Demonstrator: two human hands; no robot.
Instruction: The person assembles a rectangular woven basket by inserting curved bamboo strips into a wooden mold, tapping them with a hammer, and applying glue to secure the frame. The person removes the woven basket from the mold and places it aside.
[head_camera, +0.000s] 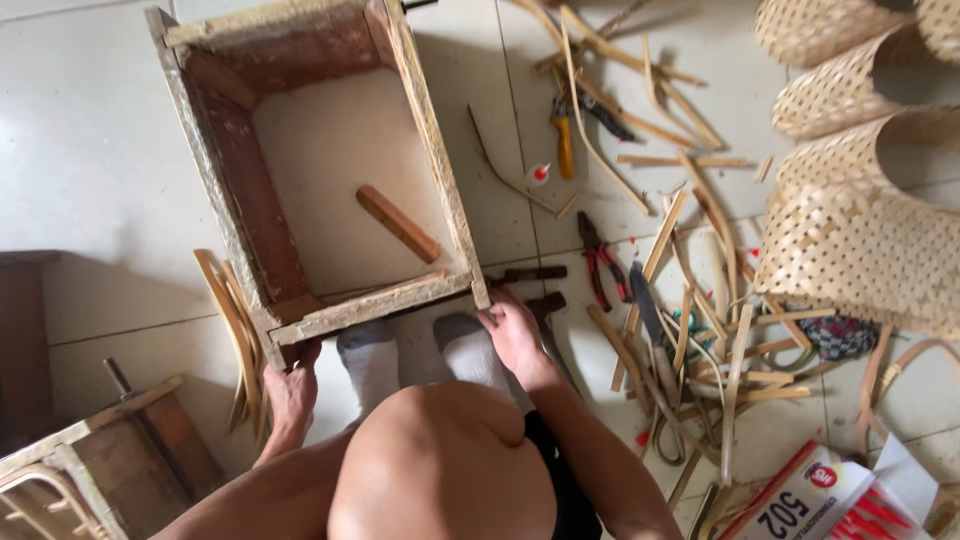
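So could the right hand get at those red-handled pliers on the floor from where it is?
Probably yes. The right hand grips the wooden frame's near corner, and the red-handled pliers lie close beside it on open tile, with nothing lying across them. It would have to let go of the frame first.

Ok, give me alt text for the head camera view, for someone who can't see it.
Seen from above, a seated person's left hand and right hand grip the near corners of an open wooden box frame standing on a tiled floor. A short wooden stick lies inside it; bamboo strips, red-handled pliers and woven bamboo baskets lie to the right.
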